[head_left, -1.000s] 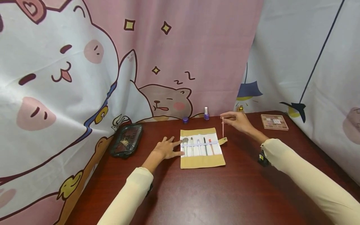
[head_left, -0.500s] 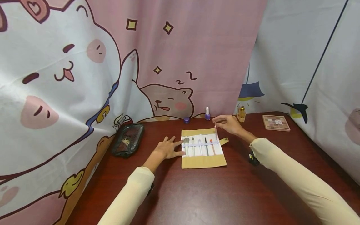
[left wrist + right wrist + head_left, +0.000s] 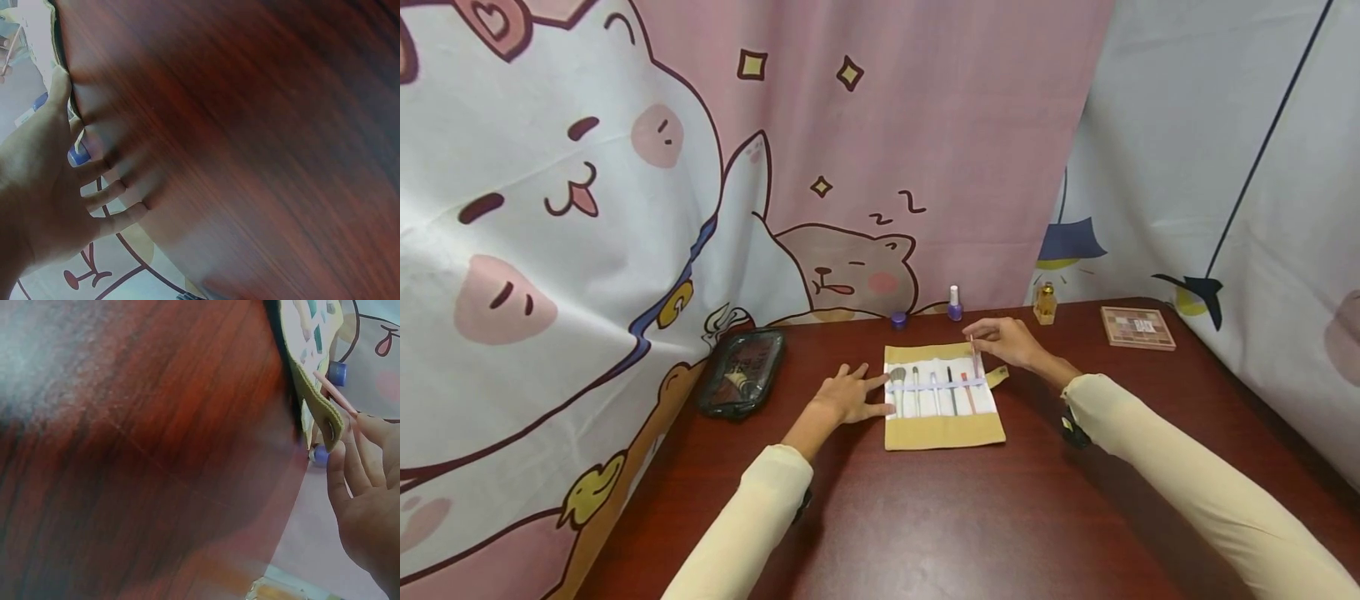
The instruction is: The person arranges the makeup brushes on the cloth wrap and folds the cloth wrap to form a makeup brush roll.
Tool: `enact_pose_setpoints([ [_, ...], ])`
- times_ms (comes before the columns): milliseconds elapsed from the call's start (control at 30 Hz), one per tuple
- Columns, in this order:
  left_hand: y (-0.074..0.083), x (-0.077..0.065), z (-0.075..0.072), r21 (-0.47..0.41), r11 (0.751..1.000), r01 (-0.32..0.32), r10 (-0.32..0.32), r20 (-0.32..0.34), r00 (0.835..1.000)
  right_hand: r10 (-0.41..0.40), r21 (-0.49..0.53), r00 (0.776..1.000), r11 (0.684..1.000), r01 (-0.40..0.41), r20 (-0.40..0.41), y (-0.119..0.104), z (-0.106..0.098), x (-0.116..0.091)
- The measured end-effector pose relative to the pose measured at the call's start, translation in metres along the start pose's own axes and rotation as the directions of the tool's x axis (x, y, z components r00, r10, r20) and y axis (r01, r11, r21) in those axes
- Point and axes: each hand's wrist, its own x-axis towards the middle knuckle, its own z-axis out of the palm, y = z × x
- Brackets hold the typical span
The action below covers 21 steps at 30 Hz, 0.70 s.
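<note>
A tan and white brush roll (image 3: pixel 944 432) lies unfolded on the table, with several makeup brushes (image 3: pixel 898 392) tucked under its pale elastic band. My right hand (image 3: pixel 1011 342) pinches a thin pink brush (image 3: pixel 975 358) by its upper end, holding it nearly upright over the roll's right side. In the right wrist view the pink brush (image 3: pixel 336 394) slants from the fingertips toward the roll, near the snap tab (image 3: pixel 328 422). My left hand (image 3: pixel 842 396) spreads its fingers on the table, thumb and index finger resting at the roll's left edge.
A dark clear-windowed pouch (image 3: pixel 742 371) lies at the left. Along the back stand a small purple jar (image 3: pixel 898 319), a purple nail polish bottle (image 3: pixel 954 304) and a gold bottle (image 3: pixel 1044 305). An eyeshadow palette (image 3: pixel 1138 327) lies at the back right, before the printed curtain.
My right hand has moved left with the pink brush, from beside the roll to over its right side, then lowered. The left hand stays at the roll's edge.
</note>
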Motion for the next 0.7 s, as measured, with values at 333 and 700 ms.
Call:
enact_pose_setpoints([
  [333, 0.001, -0.003, 0.0, -0.015, 1.0, -0.006, 0.006, -0.008, 1.0, 0.017, -0.023, 0.993, 1.0, -0.015, 0.113, -0.001, 0.004, -0.011],
  [700, -0.001, 0.0, 0.002, -0.001, 1.0, -0.006, 0.006, -0.007, 1.0, -0.003, -0.067, 0.987, 0.998, 0.014, 0.158, 0.0, 0.005, -0.02],
])
